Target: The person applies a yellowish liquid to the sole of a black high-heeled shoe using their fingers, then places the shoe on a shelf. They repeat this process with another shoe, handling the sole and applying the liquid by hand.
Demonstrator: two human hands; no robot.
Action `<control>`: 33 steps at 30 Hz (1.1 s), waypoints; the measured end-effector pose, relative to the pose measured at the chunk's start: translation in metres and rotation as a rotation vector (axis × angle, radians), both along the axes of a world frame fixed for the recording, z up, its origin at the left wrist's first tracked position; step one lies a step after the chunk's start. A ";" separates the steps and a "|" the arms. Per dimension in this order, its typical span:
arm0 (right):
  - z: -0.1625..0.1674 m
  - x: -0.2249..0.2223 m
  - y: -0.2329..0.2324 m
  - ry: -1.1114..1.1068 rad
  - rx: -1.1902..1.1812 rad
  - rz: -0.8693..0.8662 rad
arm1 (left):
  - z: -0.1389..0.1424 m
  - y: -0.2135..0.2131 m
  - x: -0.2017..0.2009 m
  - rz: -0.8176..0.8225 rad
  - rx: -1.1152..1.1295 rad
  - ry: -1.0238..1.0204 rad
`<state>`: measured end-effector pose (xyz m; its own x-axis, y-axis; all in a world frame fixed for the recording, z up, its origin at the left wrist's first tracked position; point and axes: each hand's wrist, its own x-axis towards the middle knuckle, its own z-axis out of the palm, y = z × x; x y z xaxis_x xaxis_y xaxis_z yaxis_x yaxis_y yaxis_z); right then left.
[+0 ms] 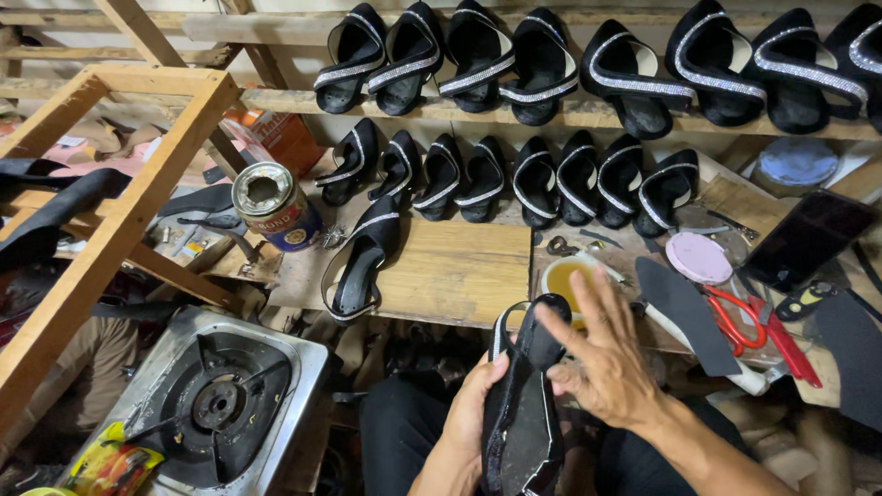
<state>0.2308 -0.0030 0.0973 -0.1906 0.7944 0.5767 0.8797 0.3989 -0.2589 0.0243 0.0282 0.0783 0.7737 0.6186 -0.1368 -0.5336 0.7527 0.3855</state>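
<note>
Gripping a black shoe upper (525, 404) from its left side, the left hand (469, 409) has its fingers curled round the edge and its thumb on the upper's face, low in the middle of the view above the person's dark-clad lap. The right hand (606, 354) holds nothing: its fingers are spread wide and its fingertips rest against the top of the same upper, near the silver-trimmed strap. Just behind the hands, on the wooden bench (459, 271), sits a cup of yellow glue (565, 276), and a single strapped black shoe (358, 262) lies to the left. An open tin can (271, 204) stands beyond that. Red-handled scissors (740, 317) lie to the right, beside a black insole (684, 312). Rows of finished black shoes (514, 179) line the shelves behind. A gas stove (216, 400) sits at lower left.
</note>
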 end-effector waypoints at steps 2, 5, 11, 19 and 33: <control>-0.001 0.002 0.001 -0.044 0.018 -0.040 | 0.001 0.000 0.000 0.015 0.034 0.016; -0.003 0.000 -0.005 -0.074 0.073 -0.026 | -0.001 0.001 0.002 0.087 0.041 0.108; -0.007 -0.015 -0.026 0.074 0.032 0.095 | -0.006 0.005 0.001 0.131 0.098 0.228; -0.008 -0.013 -0.034 0.390 -0.139 0.207 | -0.003 0.000 -0.002 0.090 0.110 0.240; 0.012 -0.018 -0.027 0.043 0.179 -0.020 | 0.004 -0.009 -0.005 0.023 0.114 0.063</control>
<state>0.2128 -0.0299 0.1092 -0.1479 0.6821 0.7161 0.8777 0.4242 -0.2228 0.0196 0.0196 0.0827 0.7510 0.6507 -0.1124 -0.5227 0.6898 0.5009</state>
